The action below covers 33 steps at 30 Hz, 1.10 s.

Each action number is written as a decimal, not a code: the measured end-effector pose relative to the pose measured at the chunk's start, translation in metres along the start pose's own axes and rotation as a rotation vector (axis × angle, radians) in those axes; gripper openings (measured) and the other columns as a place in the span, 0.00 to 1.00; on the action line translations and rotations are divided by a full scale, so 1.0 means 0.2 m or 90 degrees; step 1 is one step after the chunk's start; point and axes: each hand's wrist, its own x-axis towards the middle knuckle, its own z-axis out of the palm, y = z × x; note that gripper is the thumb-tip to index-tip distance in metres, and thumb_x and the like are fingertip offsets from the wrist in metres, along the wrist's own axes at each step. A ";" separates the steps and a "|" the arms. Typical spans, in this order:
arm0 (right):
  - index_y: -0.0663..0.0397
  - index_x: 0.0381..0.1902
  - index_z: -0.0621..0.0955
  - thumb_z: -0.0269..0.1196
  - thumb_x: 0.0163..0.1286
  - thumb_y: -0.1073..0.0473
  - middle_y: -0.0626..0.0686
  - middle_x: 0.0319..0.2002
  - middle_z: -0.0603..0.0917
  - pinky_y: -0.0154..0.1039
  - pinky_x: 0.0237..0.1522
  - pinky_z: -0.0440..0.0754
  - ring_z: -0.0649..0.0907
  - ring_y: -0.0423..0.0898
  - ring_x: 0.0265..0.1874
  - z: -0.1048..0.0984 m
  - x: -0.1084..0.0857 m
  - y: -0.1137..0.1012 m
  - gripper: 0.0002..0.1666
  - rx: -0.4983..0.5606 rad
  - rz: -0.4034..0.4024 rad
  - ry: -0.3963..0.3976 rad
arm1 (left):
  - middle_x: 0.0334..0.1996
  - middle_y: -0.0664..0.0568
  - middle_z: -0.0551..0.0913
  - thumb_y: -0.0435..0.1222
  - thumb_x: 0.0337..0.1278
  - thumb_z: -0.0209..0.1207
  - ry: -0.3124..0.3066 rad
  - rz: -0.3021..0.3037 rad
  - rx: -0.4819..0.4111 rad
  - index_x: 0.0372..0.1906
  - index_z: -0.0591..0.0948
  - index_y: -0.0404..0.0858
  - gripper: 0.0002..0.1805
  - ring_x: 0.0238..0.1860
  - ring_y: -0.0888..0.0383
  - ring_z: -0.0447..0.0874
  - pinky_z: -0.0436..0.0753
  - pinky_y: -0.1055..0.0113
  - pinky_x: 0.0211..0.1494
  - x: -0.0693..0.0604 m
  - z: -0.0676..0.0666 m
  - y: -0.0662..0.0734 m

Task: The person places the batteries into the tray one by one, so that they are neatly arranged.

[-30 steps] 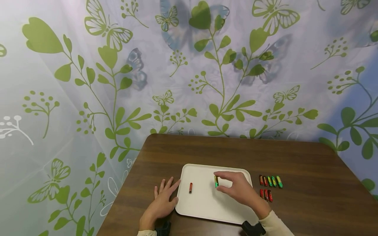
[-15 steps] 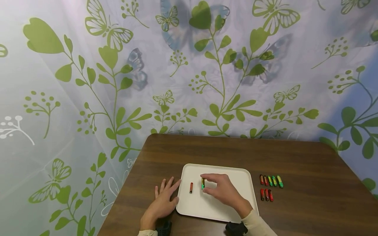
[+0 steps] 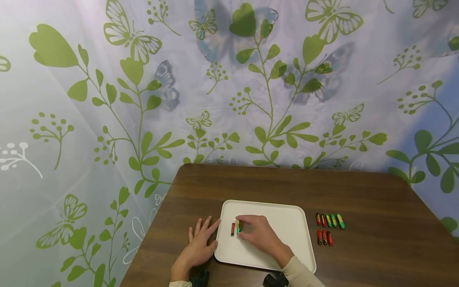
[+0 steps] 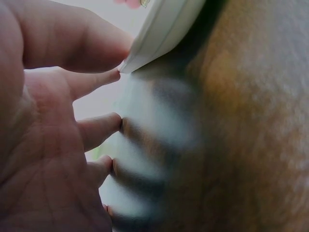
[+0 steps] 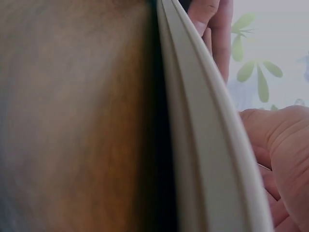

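In the head view a white tray lies near the front edge of the table. A red battery lies upright in the picture on the tray's left part. Just right of it, my right hand pinches a green and yellow battery lengthwise between thumb and forefinger, at the tray surface. My left hand is spread with straight fingers at the tray's left edge. In the left wrist view its thumb touches the tray rim. The tray's side hides the right fingertips in the right wrist view.
Right of the tray, two rows of batteries lie on the brown table. The far row holds red batteries and green-yellow batteries; red batteries form the near row. A leaf-patterned curtain hangs behind.
My right hand has carried the green and yellow battery left across the tray, close beside the red battery. The left hand has stayed at the tray's edge.
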 end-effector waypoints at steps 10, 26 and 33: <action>0.56 0.60 0.90 0.82 0.61 0.61 0.52 0.58 0.93 0.51 0.63 0.89 0.91 0.50 0.60 0.03 0.02 -0.03 0.28 -0.059 -0.022 -0.020 | 0.87 0.29 0.54 0.31 0.71 0.60 0.005 0.007 -0.001 0.84 0.70 0.42 0.38 0.87 0.22 0.33 0.24 0.18 0.77 -0.01 0.00 0.01; 0.55 0.61 0.90 0.81 0.64 0.53 0.50 0.58 0.93 0.51 0.59 0.90 0.92 0.49 0.58 -0.19 -0.07 0.00 0.28 -0.094 -0.025 -0.004 | 0.88 0.32 0.53 0.31 0.72 0.61 0.002 -0.009 -0.004 0.85 0.69 0.44 0.38 0.88 0.24 0.32 0.22 0.21 0.78 0.01 0.00 0.01; 0.54 0.61 0.90 0.80 0.66 0.50 0.48 0.58 0.93 0.49 0.56 0.91 0.93 0.49 0.55 -0.31 -0.17 0.05 0.28 -0.085 -0.016 -0.020 | 0.88 0.32 0.53 0.31 0.72 0.61 -0.001 -0.008 -0.007 0.85 0.68 0.45 0.38 0.88 0.25 0.31 0.21 0.21 0.78 0.01 0.01 0.00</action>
